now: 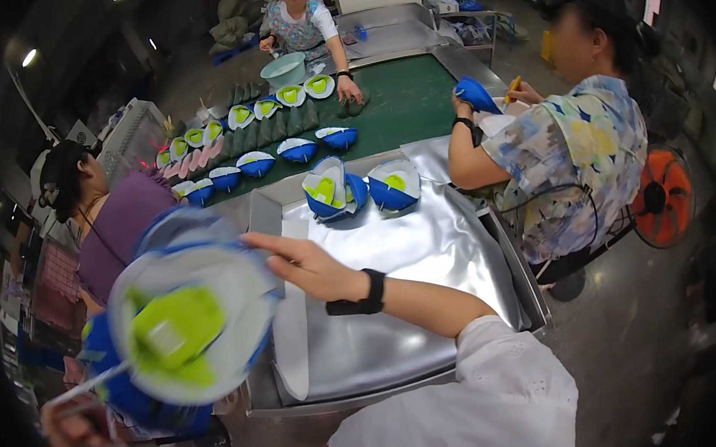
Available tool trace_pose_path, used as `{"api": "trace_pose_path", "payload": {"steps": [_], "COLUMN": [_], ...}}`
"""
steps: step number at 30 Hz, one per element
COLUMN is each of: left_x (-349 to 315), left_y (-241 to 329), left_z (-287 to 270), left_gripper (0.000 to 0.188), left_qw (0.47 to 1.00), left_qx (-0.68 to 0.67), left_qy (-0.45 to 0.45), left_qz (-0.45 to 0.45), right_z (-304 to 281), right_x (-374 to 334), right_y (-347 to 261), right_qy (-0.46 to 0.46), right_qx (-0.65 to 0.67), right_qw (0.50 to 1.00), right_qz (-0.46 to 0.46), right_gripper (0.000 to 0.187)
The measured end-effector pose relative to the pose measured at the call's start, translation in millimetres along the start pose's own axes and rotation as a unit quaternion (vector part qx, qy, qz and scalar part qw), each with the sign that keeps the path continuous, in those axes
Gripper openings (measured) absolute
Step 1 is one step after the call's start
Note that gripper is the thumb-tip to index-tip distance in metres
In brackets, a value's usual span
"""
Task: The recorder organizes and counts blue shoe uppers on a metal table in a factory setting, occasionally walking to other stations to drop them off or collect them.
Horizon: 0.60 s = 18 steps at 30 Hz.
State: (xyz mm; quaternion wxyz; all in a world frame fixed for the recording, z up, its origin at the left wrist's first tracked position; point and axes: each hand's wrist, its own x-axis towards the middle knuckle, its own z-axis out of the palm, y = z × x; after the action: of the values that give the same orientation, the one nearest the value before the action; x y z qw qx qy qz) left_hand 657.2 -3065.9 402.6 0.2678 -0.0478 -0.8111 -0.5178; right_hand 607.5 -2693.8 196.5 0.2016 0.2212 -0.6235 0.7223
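- Nearest, a cup-shaped blue-and-white piece (pixel 190 318) was tilted open-side to view, left of the metal tray (pixel 383 338), presumably for access.
- Right hand (pixel 320 269): fingers touched its rim, presumably steadying it; clamping was indeterminable.
- Left hand (pixel 82 438): was blurred beside a slender tool (pixel 87 388); finger closure was indeterminable.

The right hand (pixel 316 270) stretches leftward; the blurred left hand (pixel 81 446) curls, lower.

A shiny silver table with a raised rim (pixel 396 295) bears nested blue-and-white cups with lime-green inners (pixel 327 194) at eleven o'clock, a similar single cup (pixel 394 189) at twelve, and a long white strip (pixel 294 357) at nine. Beyond, toward twelve, a flat green work surface (pixel 407 91) carries slanting rows: blue-sided cups (pixel 296 151) nearest six o'clock, then dark grey-green pieces (pixel 279 128), with pink pieces (pixel 196 160) toward nine.
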Motion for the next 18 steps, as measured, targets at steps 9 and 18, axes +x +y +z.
{"api": "trace_pose_path", "payload": {"steps": [9,18], "left_x": [-162,-233], "left_y": [-120,-96], "left_z": [161,216], "left_gripper": [0.027,0.027], "left_qw": [0.807,0.647], "left_qx": [-0.129,-0.136], "left_qy": [-0.565,-0.748], "left_qz": [-0.115,-0.063], "right_z": [-138,13], "right_x": [-197,-262], "right_y": [31,-83], "right_qy": [0.242,0.034], "right_qx": [-0.442,-0.139], "right_qw": [0.845,0.911], "right_qz": [0.18,0.386], "right_gripper": [0.027,0.032]}}
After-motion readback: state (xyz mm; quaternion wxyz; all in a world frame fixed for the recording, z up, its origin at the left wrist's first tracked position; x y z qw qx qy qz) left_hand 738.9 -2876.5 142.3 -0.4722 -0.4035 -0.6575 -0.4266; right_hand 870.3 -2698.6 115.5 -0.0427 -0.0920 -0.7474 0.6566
